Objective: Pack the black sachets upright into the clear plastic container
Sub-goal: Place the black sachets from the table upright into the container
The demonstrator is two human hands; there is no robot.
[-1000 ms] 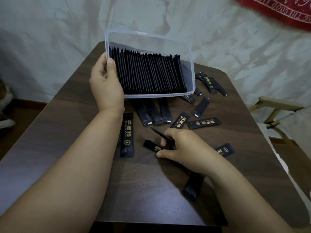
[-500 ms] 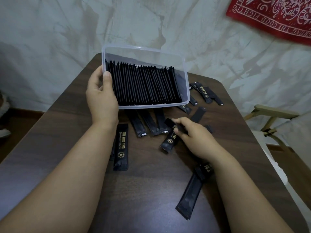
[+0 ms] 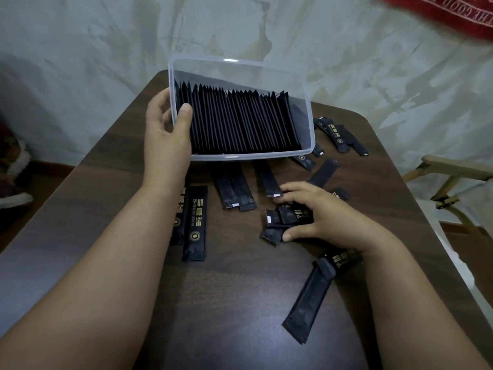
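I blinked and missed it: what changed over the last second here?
The right hand slid forward and rightward over the table, gathering more loose sachets into the bundle of sachets that its fingers grip. The left hand kept gripping the tilted clear container; the packed row looks unchanged.

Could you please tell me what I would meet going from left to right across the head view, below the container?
Sachet printed BLACK COFFEE → pair of plain sachets → bundle of sachets gripped by the right hand → right hand → wooden chair frame.
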